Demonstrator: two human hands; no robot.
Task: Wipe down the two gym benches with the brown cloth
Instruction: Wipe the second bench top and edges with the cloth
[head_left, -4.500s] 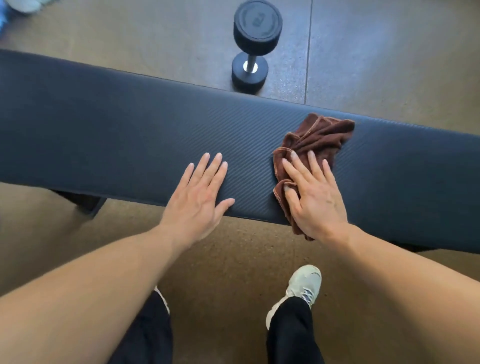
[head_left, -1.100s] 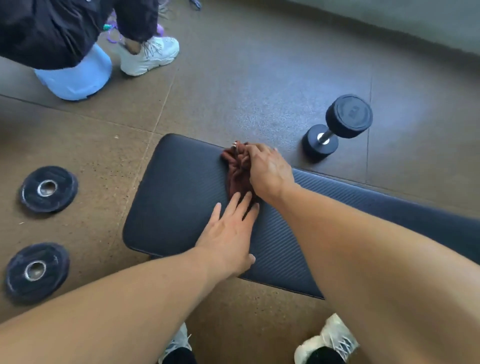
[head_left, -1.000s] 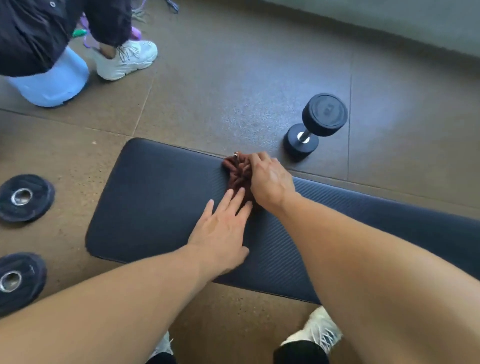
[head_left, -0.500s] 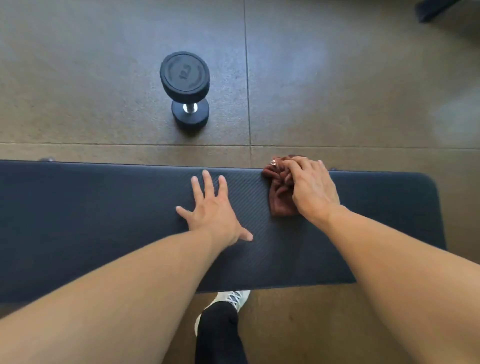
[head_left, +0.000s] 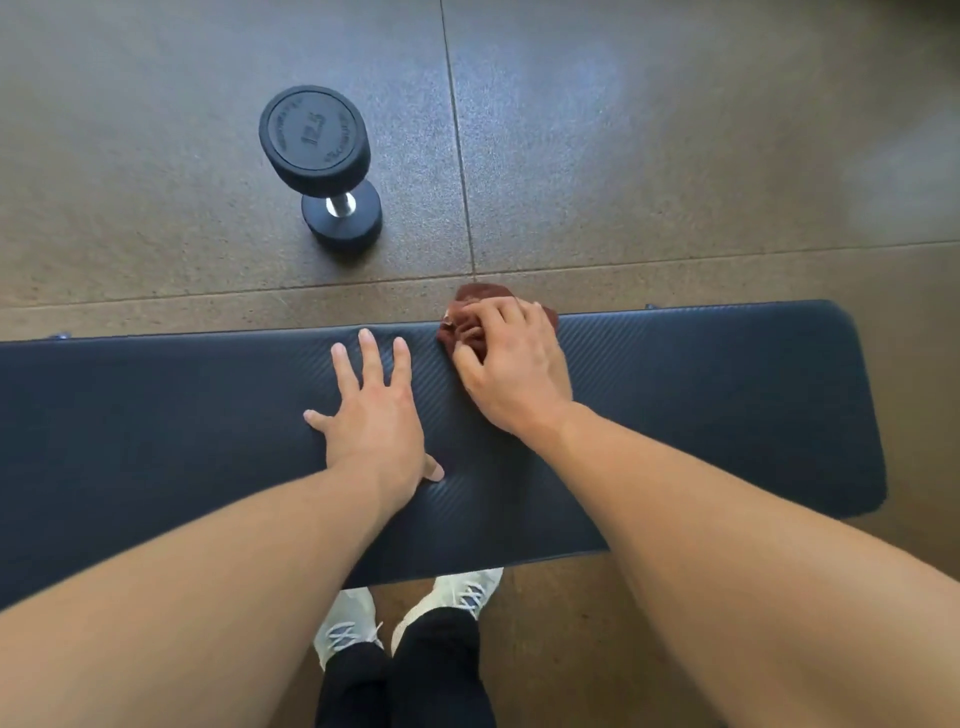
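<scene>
Head view shows the right hand (head_left: 511, 366) curled over the bunched brown cloth (head_left: 470, 322), gripping it against the far edge of the gym bench (head_left: 701, 415), while the left hand (head_left: 371, 415) lies flat with spread fingers on the pad just beside it. The bench's long axis runs left to right across both forearms. Its rounded end lies off to the right of the cloth hand, so a stroke that way looks like the natural next pass.

bare bench (head_left: 701, 405) pad rightward, dumbbell (head_left: 322, 166) on floor beyond
</scene>
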